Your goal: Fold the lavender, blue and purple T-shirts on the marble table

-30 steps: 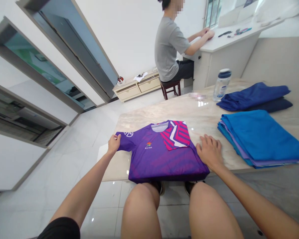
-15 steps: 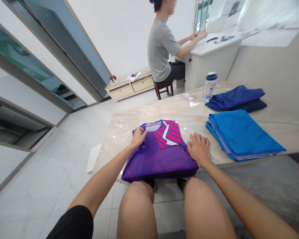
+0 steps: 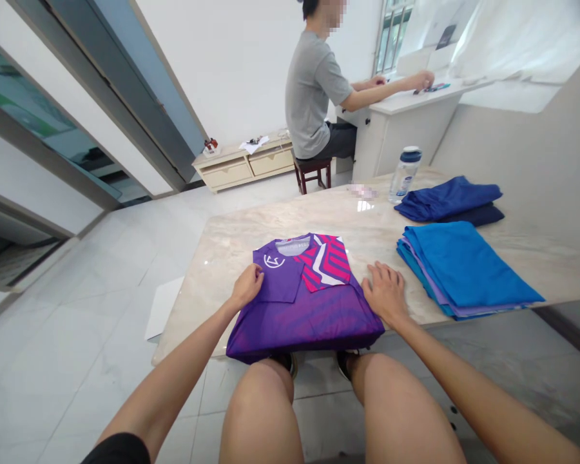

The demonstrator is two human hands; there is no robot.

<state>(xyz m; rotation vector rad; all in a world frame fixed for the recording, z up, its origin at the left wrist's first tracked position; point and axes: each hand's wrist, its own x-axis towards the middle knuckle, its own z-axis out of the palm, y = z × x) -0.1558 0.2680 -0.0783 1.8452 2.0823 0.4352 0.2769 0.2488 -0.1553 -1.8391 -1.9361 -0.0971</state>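
A purple sports shirt (image 3: 299, 322) lies partly folded on the marble-patterned table (image 3: 212, 251), its lower part hanging over the front edge. Both sleeves are turned inward across the chest: a plain purple one with a white logo, and a pink one with white zigzags. At the shirt's left edge, my left hand (image 3: 248, 285) has its fingers closed on the fabric by the fold. My right hand (image 3: 386, 293) rests palm down on the table, fingers spread, its thumb side against the shirt's right edge.
Right of my right hand lies a stack of folded blue and lilac cloth (image 3: 468, 264). Behind it are folded navy garments (image 3: 449, 200) and a water bottle (image 3: 405, 175). A person in a grey shirt (image 3: 314, 96) sits at a white desk (image 3: 410, 129) beyond the table.
The left sleeve has been laid inward over the chest, showing its logo. My left hand has moved left and down from the collar to the shirt's side. My right hand stays in place.
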